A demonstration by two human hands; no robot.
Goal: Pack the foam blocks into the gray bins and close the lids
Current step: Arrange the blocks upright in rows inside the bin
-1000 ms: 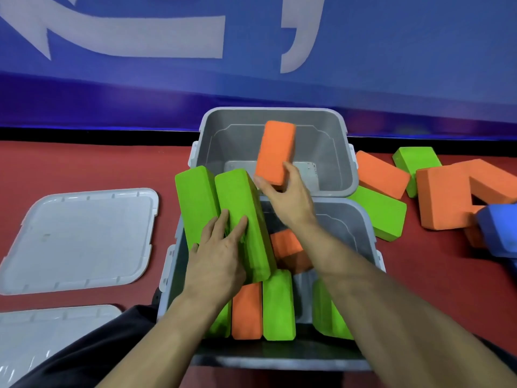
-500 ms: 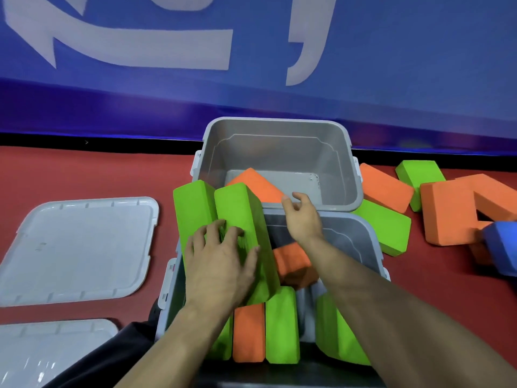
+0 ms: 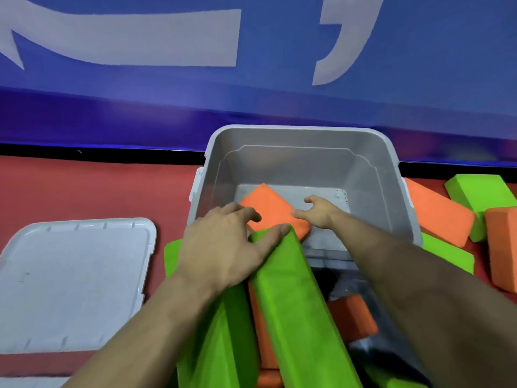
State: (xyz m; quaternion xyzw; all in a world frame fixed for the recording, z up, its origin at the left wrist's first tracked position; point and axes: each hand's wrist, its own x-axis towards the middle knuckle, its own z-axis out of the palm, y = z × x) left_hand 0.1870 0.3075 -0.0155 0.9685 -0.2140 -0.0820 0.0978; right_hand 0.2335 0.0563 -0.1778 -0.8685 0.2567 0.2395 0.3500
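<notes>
Two gray bins stand one behind the other. In the far bin [image 3: 293,130] a single orange block [image 3: 268,205] lies flat on the floor. My right hand [image 3: 316,212] is inside that bin, its loose fingers touching the block's right edge. Standing green and orange blocks fill the near bin [image 3: 330,254]. Two tall green blocks [image 3: 293,303] lean out of it toward the far bin. My left hand [image 3: 223,247] grips their top ends, fingers curled over them and the thumb across the right one. Another orange block [image 3: 352,317] lies lower in the near bin.
A gray lid [image 3: 70,275] lies on the red mat at left; the corner of a second lid [image 3: 28,383] shows at the bottom left. Loose orange blocks [image 3: 439,217] and green blocks [image 3: 481,191] lie to the right of the bins. A blue wall stands just behind.
My right hand lowered the orange block into the far bin and let it settle flat. My left hand slid up to the green blocks' top ends, which now tilt farther forward. The view moved closer.
</notes>
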